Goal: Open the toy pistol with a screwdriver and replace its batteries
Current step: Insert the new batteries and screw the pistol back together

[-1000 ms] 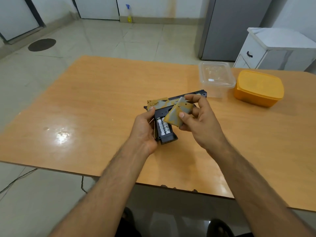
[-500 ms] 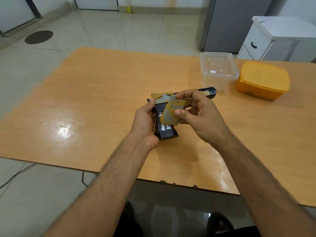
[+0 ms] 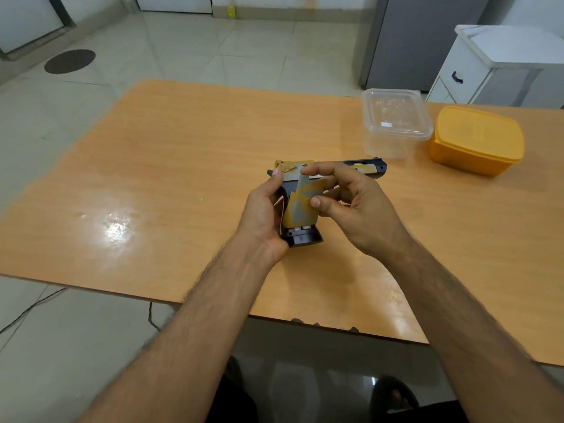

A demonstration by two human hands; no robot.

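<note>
head view: a clear tub (image 3: 396, 123) beside a lidded orange tub (image 3: 476, 141).

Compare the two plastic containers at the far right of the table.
The clear container is see-through; the orange container is opaque. The clear one stands farther from the person, the orange one nearer the table's right edge. Both have lids on, have rounded corners and rest on the table beside each other.

On the orange wooden table (image 3: 183, 166), the black-and-yellow plastic toy pistol (image 3: 300, 206) lies centrally; behind to its right stand a clear plastic container (image 3: 393, 123) and, just beside it, a yellow lidded plastic box (image 3: 476, 138).
</note>
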